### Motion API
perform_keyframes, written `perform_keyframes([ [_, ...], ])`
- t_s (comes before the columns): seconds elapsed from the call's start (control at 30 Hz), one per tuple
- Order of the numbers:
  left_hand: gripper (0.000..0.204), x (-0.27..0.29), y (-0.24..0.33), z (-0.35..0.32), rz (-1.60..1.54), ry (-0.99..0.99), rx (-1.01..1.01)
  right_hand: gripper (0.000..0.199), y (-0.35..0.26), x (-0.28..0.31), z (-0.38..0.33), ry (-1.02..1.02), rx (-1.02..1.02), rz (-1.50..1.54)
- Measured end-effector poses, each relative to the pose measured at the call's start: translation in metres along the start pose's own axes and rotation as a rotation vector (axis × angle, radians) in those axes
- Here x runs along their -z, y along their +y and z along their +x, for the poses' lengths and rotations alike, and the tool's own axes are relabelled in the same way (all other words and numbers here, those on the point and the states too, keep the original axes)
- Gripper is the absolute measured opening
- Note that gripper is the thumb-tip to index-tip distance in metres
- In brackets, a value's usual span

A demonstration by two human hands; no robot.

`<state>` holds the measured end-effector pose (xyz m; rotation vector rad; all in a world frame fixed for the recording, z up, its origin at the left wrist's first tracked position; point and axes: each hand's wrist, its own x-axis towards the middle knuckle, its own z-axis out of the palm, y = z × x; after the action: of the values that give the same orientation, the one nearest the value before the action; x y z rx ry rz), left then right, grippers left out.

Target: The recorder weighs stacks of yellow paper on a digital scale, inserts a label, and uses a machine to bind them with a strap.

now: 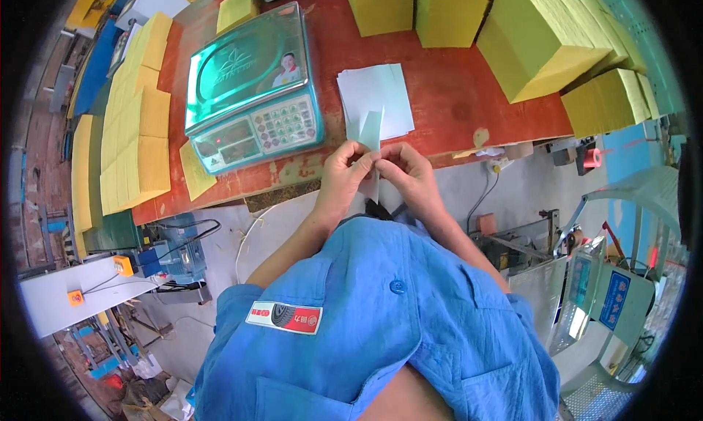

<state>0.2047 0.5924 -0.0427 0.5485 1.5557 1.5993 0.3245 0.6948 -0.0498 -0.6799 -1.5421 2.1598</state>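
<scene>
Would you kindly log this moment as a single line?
left hand: pinching pale paper; right hand: pinching same paper; beyond: white sheets on red table; left side: teal scale; right side: yellow stacks

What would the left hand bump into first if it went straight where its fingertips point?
Past the folded paper the left hand pinches, probably the right hand, which sits just across, though depth is hard to judge.

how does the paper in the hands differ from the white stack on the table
The held paper shows as a narrow strip; the white stack spreads broad and flat. The held paper is pinched in the left hand and right hand, while the white stack lies on the red table. Both look pale.
</scene>
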Motion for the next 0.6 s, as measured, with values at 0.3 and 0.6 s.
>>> perform_keyframes([
  [0.3, 0.021, 0.0, -0.001, -0.001, -0.05, 0.003, -0.031, 0.021, 0.004, 0.003, 0.0, -0.007, 0.006, 0.064],
  [0.6, 0.019, 0.001, -0.004, -0.004, -0.126, -0.018, -0.035, 0.012, 0.012, 0.005, 0.0, 0.023, 0.007, -0.013],
])
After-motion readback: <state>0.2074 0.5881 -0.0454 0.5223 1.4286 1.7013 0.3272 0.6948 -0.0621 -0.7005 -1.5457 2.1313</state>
